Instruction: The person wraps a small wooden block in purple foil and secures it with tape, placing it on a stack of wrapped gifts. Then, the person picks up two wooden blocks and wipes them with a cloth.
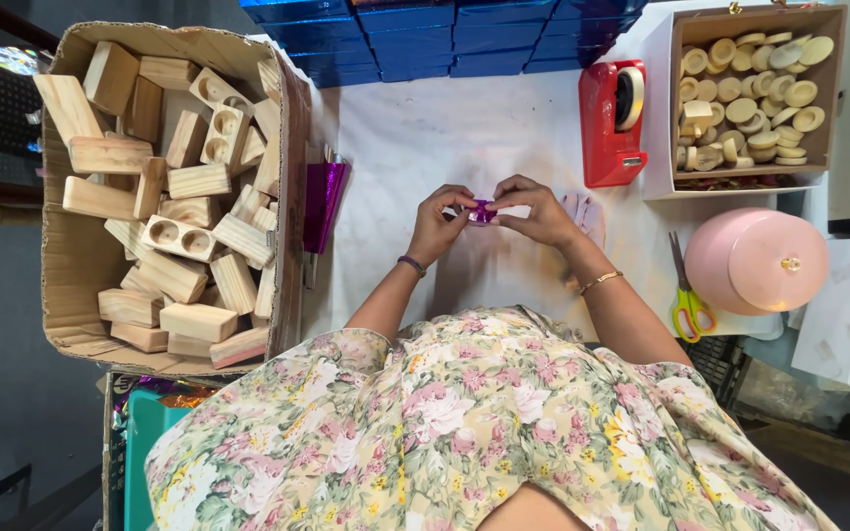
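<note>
Both my hands meet over the middle of the white table (445, 128). My left hand (438, 224) and my right hand (535, 209) pinch a small object wrapped in shiny purple foil (483, 211) between their fingertips. The object is mostly hidden by my fingers. A dark band sits on my left wrist and a thin gold bangle on my right wrist.
A large cardboard box (292, 246) of wooden blocks stands at left, with purple foil sheets (324, 204) beside it. A red tape dispenser (612, 123), a box of round wooden discs (752, 93), a pink domed lid (757, 260), scissors (689, 300) and blue boxes (425, 34) lie around.
</note>
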